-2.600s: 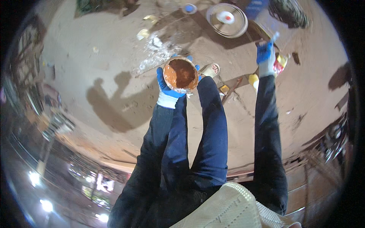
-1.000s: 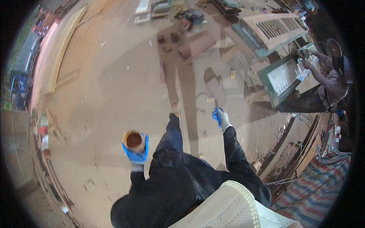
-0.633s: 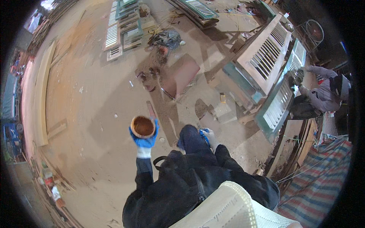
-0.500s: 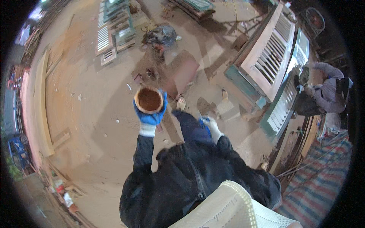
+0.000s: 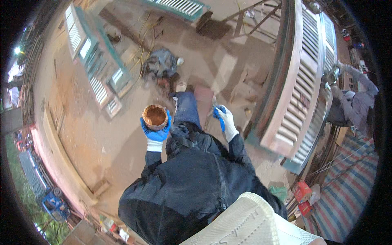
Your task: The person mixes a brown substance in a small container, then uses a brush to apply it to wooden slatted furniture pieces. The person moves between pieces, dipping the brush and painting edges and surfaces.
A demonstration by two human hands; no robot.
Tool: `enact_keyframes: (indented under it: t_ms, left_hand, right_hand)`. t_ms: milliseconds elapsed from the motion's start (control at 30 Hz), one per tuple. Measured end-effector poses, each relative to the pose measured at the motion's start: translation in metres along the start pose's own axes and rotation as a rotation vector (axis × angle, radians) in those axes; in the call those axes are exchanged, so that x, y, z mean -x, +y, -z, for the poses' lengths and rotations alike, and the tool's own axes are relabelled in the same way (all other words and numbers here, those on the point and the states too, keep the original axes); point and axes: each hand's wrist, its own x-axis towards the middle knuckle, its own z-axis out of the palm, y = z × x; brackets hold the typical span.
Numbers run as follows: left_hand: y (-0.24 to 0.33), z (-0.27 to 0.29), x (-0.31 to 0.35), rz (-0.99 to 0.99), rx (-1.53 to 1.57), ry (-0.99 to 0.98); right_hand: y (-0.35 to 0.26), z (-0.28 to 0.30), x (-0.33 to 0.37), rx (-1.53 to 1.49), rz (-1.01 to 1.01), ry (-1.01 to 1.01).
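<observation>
A round cup-like container (image 5: pixel 155 116) with reddish-brown stuff inside rests in my left hand (image 5: pixel 157 134). The blue-palmed, white-cuffed glove curls round its lower side, and its mouth faces up. To the right, my right hand (image 5: pixel 224 117), in a matching glove, is closed beside my leg. Something small and greyish shows at its fingertips, too blurred to name. Just right of that hand stands a pale wooden louvred shutter (image 5: pixel 292 122), leaning with others.
A person (image 5: pixel 359 102) crouches at the shutters on the far right. More green-framed shutters (image 5: pixel 98 61) lie ahead left. A dark plastic bag (image 5: pixel 161 63) sits on the dirt floor near yellow cords. Striped sheeting (image 5: pixel 347 179) spreads at the lower right; a long plank (image 5: pixel 67 157) lies left.
My view has shifted and turned, bringing the right-hand shutters nearer. My body has stepped forward. The left hand still holds the container, and the right hand has risen slightly in view.
</observation>
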Motion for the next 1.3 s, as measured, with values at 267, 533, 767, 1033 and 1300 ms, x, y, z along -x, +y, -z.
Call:
enact_keyframes:
  t_ms: [267,533,767,1033,1300]
  left_hand:
    - [0.014,-0.217,-0.330,0.288,0.038,-0.073]
    - [-0.040,-0.397,-0.582,0.589,0.045,-0.355]
    - [-0.112,-0.438,-0.743,0.419,0.137,-0.186]
    - [-0.128,-0.559,-0.876,0.108,0.171,-0.080]
    - [-0.049,-0.674,-1.079,-0.163,0.045,-0.198]
  right_hand:
    - [-0.107,0.028,-0.198,0.038,0.076,0.568]
    - [-0.296,0.028,-0.383,0.171,0.193,0.567]
    - [-0.436,0.132,-0.587,0.311,0.213,0.553]
    - [-0.670,0.168,-0.893,0.314,0.254,0.420]
    - [-0.800,-0.004,-1.145,0.271,0.289,0.111]
